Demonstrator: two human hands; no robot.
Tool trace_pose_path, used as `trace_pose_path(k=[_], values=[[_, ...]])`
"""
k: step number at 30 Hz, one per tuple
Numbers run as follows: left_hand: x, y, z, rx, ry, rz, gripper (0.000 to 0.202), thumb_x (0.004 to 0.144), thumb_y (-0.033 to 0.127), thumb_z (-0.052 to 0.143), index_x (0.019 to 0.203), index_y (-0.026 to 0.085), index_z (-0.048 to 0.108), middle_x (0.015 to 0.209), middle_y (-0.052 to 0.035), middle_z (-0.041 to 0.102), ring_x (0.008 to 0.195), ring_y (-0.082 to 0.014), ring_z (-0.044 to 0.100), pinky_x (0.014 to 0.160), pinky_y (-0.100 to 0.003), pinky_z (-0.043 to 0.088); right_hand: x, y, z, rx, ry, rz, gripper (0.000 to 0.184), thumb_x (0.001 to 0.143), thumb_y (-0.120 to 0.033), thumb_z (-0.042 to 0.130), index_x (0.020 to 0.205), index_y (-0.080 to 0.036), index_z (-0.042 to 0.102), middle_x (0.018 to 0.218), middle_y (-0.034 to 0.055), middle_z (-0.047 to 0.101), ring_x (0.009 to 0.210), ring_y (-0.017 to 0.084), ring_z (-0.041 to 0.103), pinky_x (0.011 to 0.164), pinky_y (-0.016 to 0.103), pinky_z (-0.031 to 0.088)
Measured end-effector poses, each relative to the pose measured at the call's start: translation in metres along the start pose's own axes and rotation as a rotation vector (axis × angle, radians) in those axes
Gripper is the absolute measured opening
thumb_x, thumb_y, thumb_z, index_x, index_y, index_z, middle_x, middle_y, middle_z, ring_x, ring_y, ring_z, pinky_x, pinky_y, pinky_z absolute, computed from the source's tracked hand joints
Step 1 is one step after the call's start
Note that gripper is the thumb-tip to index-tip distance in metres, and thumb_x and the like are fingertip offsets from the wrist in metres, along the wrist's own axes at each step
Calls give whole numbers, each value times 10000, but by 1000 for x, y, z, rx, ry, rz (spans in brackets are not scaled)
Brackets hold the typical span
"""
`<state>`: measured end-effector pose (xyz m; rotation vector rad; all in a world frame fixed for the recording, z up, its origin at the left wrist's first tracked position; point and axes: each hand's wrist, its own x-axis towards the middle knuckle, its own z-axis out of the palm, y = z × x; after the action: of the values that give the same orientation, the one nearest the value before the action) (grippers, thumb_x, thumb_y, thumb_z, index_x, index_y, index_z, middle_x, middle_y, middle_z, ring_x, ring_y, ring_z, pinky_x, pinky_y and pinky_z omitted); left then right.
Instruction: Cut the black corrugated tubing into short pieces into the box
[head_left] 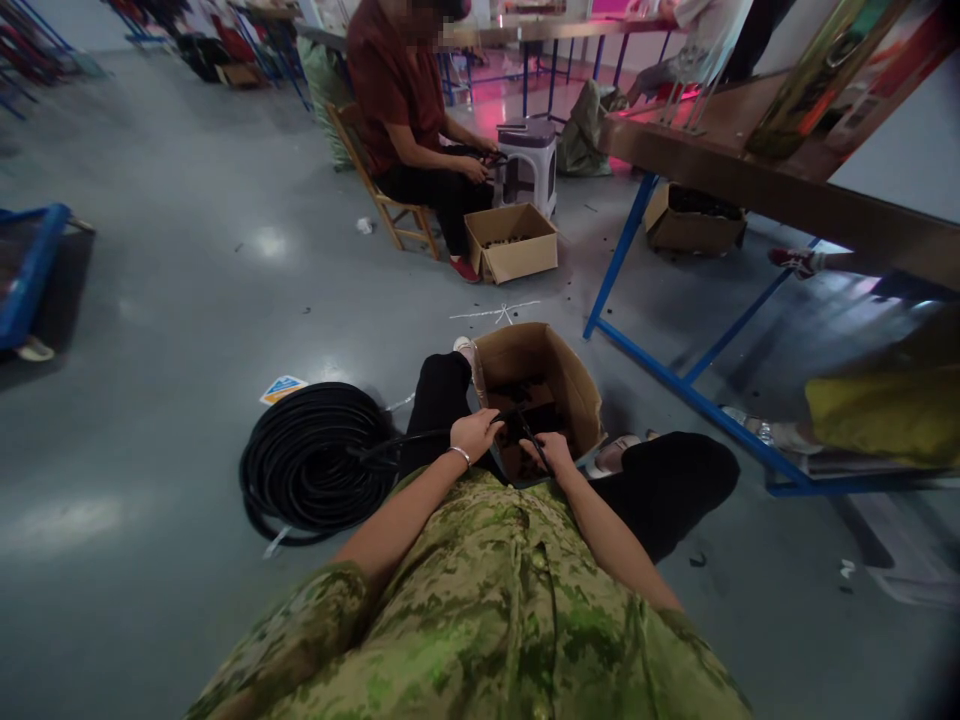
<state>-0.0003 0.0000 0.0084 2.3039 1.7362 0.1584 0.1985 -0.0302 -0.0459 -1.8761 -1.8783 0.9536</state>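
Observation:
My left hand [476,432] is closed around the free end of a black hose [426,436]. From there the hose runs left over my leg to a thick coil [315,460] on the floor. My right hand [547,452] is closed on a slim dark tool [531,432], whose exact kind is too small to make out. Its tip comes close to the hose end; whether they touch I cannot tell. Both hands are over the near side of an open cardboard box [577,375] between my legs. Dark short pieces [529,392] lie inside it.
A blue-legged table [637,240] stands to the right, with another person's foot [799,262] beneath. Ahead, a seated person [397,130] works beside a second cardboard box [521,255] and a grey stool [529,160]. A blue cart [34,270] is at far left.

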Motion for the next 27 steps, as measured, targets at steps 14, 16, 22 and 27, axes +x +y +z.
trace_pose_path(k=[14,16,22,27], values=[[5,3,6,134,-121,-36,333,946,382,361,1110,218,600,1053,-79,660,852,-203,647,659,-283,430,3,-9,4,-230,-95,98,406,847,-516,530,823,-186,765,714,81,723,724,177,661,532,209,351],[6,4,6,140,-139,-39,328,946,376,362,1107,215,598,1056,-84,655,870,-211,646,670,-291,436,5,-8,5,-250,-119,112,414,845,-526,532,854,-185,766,764,90,732,751,181,667,543,209,362],[7,3,9,154,-173,-49,276,932,341,410,1066,208,611,1055,-93,649,923,-208,636,729,-289,446,6,-8,8,-303,-159,162,421,824,-550,556,904,-192,762,893,127,736,837,212,679,590,217,401],[7,3,8,168,-146,-21,234,921,308,439,1005,184,619,1017,-100,653,919,-214,638,722,-291,447,6,-8,9,-286,-161,178,409,807,-551,574,915,-205,763,915,138,735,863,240,682,605,232,424]])
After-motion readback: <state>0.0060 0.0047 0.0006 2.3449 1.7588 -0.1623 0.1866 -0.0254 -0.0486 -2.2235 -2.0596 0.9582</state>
